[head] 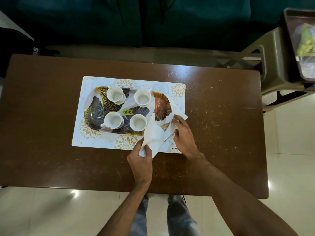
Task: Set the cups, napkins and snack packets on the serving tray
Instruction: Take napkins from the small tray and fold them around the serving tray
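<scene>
A leaf-patterned serving tray [95, 109] lies on a white and gold placemat [80, 133] on a brown table. Several white cups stand on it, among them one at the back left [115, 96] and one at the front right [138, 123]. A white napkin [153, 133] is lifted over the tray's front right corner. My left hand [141, 160] pinches its near corner. My right hand [184, 133] holds the far side of the napkins [179, 111] lying over the tray's right end. No snack packets show on the table.
The brown table [213, 133] carries only the mat and tray. A plastic stool [272, 62] stands at the back right, with a dark tray [303, 45] of greenish packets on it. A dark green sofa runs along the far side. My legs are below the near edge.
</scene>
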